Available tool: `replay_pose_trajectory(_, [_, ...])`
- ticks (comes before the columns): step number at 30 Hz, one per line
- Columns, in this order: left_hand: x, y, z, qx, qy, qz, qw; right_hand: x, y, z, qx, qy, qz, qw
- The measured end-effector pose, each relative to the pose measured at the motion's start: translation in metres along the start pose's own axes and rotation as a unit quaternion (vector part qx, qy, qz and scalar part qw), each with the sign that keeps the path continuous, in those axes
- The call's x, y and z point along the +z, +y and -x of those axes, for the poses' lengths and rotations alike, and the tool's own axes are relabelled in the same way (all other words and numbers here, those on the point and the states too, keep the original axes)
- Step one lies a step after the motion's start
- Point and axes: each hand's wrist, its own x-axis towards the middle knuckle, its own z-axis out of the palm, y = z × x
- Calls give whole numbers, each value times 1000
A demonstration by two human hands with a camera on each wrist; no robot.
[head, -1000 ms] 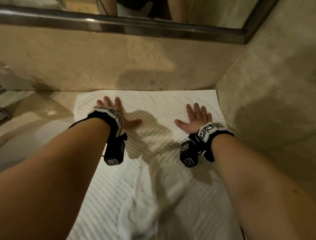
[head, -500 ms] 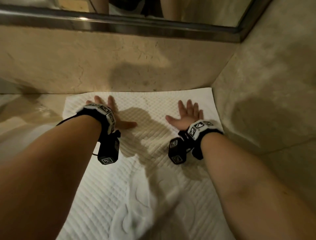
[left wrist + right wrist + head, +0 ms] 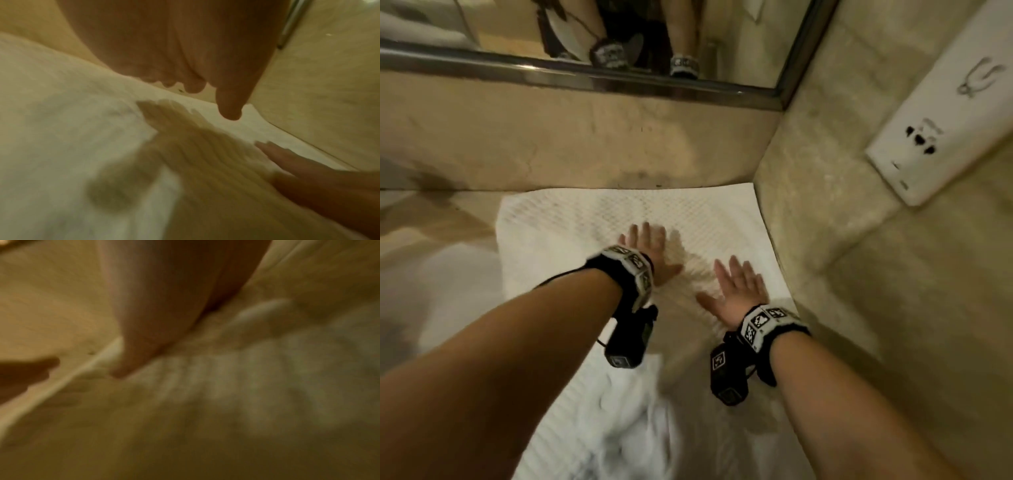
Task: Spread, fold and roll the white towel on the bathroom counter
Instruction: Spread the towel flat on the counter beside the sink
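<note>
The white quilted towel [image 3: 571, 240] lies spread on the beige counter, its far edge near the back wall and its right edge against the side wall. A rumpled fold [image 3: 633, 421] sits in its near middle. My left hand [image 3: 647, 250] lies flat on the towel with straight fingers, palm down. My right hand [image 3: 736, 287] lies flat beside it, slightly nearer to me, fingers spread. In the left wrist view my left hand [image 3: 205, 78] hovers close over the towel [image 3: 61, 129], with the right hand [image 3: 298, 164] lower right. The right wrist view is blurred; my thumb [image 3: 131, 363] touches cloth.
A mirror with a metal frame [image 3: 585, 78] runs along the back wall. The stone side wall [image 3: 825, 222] closes the right side and carries a white socket plate [image 3: 928, 137]. Counter surface [image 3: 431, 240] extends to the left of the towel.
Both hands have slid toward each other, to the middle of the towel, still flat on it. The head view has tilted up and right, showing more of the mirror and side wall.
</note>
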Motion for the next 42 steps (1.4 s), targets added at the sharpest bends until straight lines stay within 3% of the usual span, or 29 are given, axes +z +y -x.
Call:
replay_pose_trajectory(2, [27, 18, 6, 31, -24, -15, 999, 8, 12, 1, 34, 1, -1, 999])
replay_pose_trajectory(6, [45, 18, 11, 14, 6, -52, 999, 7, 17, 1, 48, 18, -22, 998])
replay_pose_trajectory(11, [40, 24, 17, 10, -1, -83, 996, 32, 7, 30, -32, 50, -13, 998])
replay_pose_trajectory(16, [38, 22, 26, 35, -16, -123, 992, 28, 22, 34, 43, 12, -16, 999])
replay_pose_trajectory(19, [47, 23, 40, 46, -28, -132, 990, 23, 11, 40, 49, 19, -58, 997])
replay_pose_trajectory(22, [65, 22, 67, 45, -29, -104, 993, 36, -5, 68, 1, 42, -74, 996])
replay_pose_trajectory(25, [94, 24, 101, 58, -36, -83, 994, 74, -6, 99, -39, 28, -18, 999])
replay_pose_trajectory(32, [146, 13, 172, 28, -31, -53, 998, 109, 37, 153, 92, 46, -39, 994])
replay_pose_trajectory(38, [178, 8, 221, -12, -39, -48, 998, 135, 42, 182, 59, 54, -39, 996])
replay_pose_trajectory(42, [177, 5, 225, -17, -35, -43, 998, 128, 42, 179, 65, 51, -41, 996])
